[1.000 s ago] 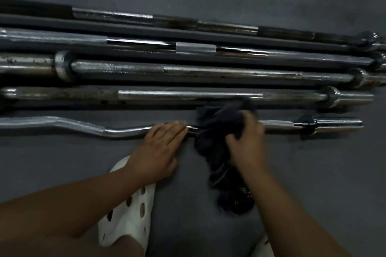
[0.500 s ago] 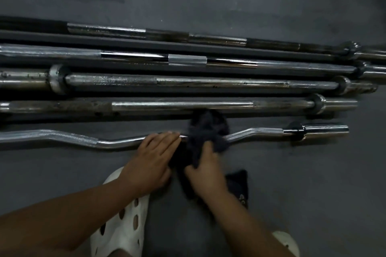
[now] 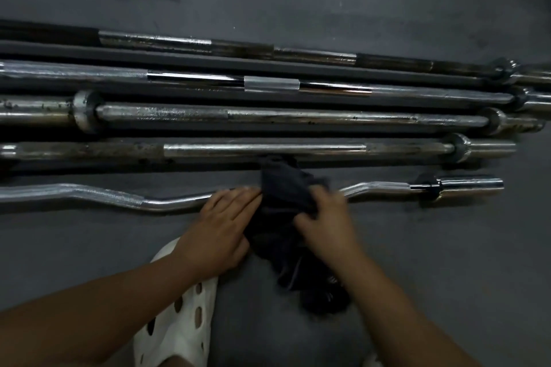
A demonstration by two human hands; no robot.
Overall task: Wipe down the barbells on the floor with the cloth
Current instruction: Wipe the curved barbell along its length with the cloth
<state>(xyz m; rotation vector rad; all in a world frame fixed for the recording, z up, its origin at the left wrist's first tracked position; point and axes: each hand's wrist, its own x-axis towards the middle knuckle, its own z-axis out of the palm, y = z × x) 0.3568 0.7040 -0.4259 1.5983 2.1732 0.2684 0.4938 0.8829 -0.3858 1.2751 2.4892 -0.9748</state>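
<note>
Several straight barbells [image 3: 268, 147] lie side by side on the dark floor. Nearest to me lies a chrome curl bar [image 3: 98, 192] with wavy bends. My left hand [image 3: 222, 226] presses flat on the middle of this bar, fingers straight. My right hand [image 3: 325, 223] grips a dark cloth [image 3: 283, 188] that is bunched over the bar just right of my left hand. The cloth's loose end trails on the floor toward me. The bar's middle is hidden under cloth and hands.
A white perforated clog [image 3: 176, 325] on my foot sits under my left forearm. A second white shoe tip [image 3: 371, 362] shows at the bottom edge. The grey floor [image 3: 447, 247] stretches to the right of my arms and beyond the bars.
My right hand slid the cloth left along the curl bar, then back to the right. My left hand stayed pressed on the bar.
</note>
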